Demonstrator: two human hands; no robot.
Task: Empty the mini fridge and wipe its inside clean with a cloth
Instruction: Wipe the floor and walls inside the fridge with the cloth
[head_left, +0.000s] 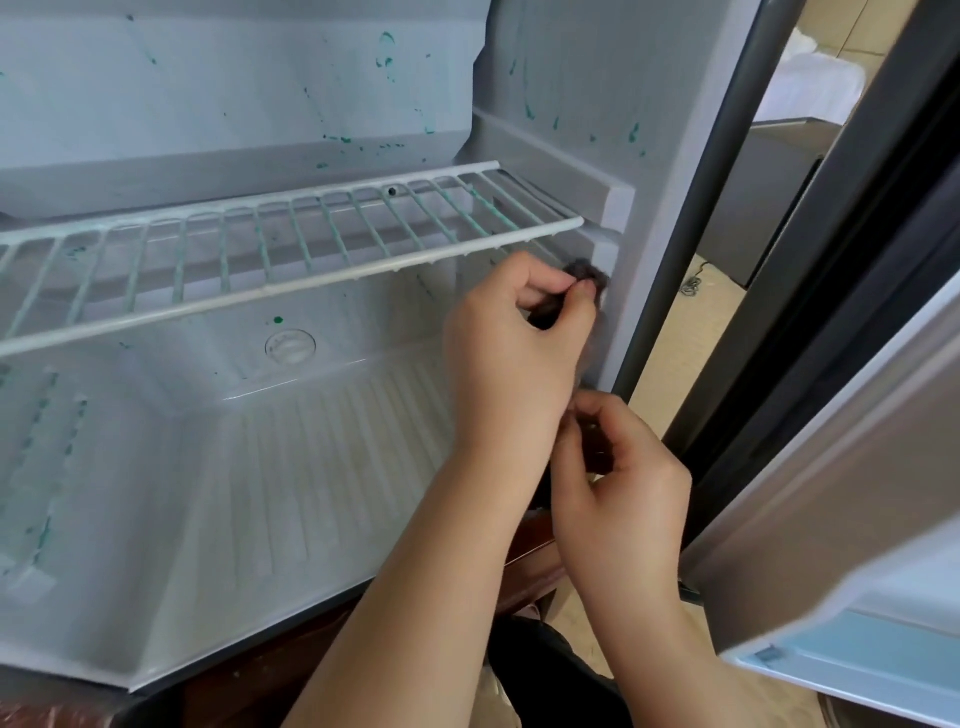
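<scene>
The dark cloth (589, 273) hangs against the front edge of the mini fridge's (649, 171) right wall, just under the wire shelf's (291, 244) right corner. The left hand (514, 353) pinches its top and the right hand (623, 478) its lower end. Leftward, room opens over the ribbed floor (311, 467).

Both bare arms reach up from the bottom and come close together. The left arm is on the left and the right arm is on the right. The left grip (514, 338) is the higher one. We see its back, and its fingers curl in. Its thumb and fingertips pinch the top of a dark cloth (592, 274). The right grip (623, 478) is just below, close to the left wrist. Its fingers curl in too and pinch the low end of the cloth.
</scene>
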